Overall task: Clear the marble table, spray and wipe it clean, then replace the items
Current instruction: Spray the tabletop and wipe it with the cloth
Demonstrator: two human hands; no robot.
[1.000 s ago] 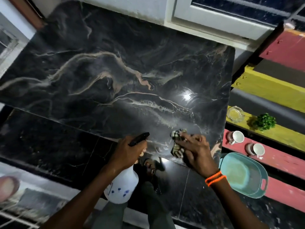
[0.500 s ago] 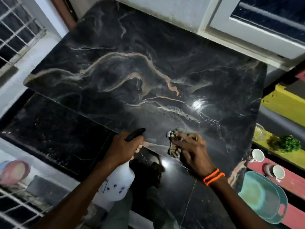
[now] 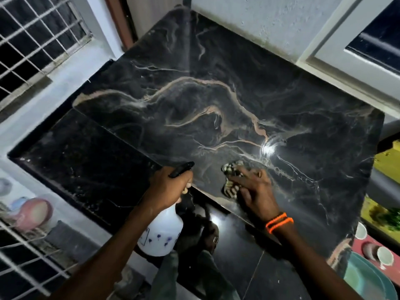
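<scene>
The black marble table (image 3: 194, 100) with tan veins fills the middle of the view, and nothing stands on it. My left hand (image 3: 167, 187) grips a white spray bottle (image 3: 161, 234) with a black nozzle, held just off the table's near edge. My right hand (image 3: 253, 191), with orange bands at the wrist, presses a striped cloth (image 3: 230, 178) flat on the near part of the table. A bright light reflection lies just beyond the cloth.
At the right edge sit two white cups (image 3: 384, 255), a teal tray (image 3: 365, 280) and a green plant (image 3: 389, 217) on coloured benches. A barred window (image 3: 32, 40) is at the far left. Glossy black floor tiles (image 3: 249, 267) lie below me.
The view has swung left, so the benches and their items slid toward the right edge. Both hands keep their grips near the table's near edge.
</scene>
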